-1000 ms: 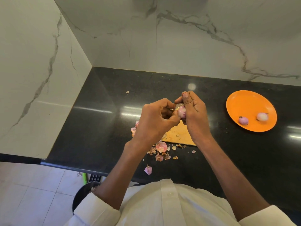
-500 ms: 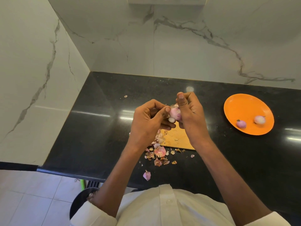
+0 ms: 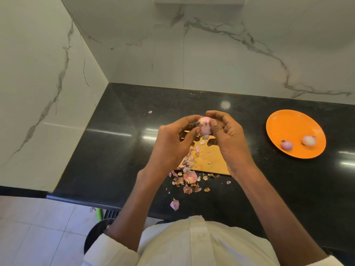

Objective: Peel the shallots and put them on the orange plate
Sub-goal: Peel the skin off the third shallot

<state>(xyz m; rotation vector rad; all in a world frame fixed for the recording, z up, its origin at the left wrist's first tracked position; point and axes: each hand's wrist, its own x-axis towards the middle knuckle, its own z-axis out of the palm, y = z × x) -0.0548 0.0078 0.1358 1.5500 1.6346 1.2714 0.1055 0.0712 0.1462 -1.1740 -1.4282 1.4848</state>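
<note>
Left hand (image 3: 172,143) and right hand (image 3: 228,135) are raised together above the black stone counter (image 3: 115,150), fingers of both curled in around one small pale-pink shallot (image 3: 205,127); each pinches it from its own side, the right thumb pressed on its near face. The shallot sits between the fingertips, above the far edge of the tan wooden cutting board (image 3: 211,160). A dark root tuft shows at its left end, beside the left fingers. Judgement: the bulb is light, firm and rounded; its bared surface looks smooth and probably slippery, so it needs a pinch across the middle, with the nails working from the root end where dry skin lifts. The skin itself is thin and brittle, to judge by the papery pink-brown peel scraps (image 3: 189,178) scattered at the board's near left corner. Well to the right, the round orange plate (image 3: 284,121) holds two peeled shallots (image 3: 287,145), apart from each other.
</note>
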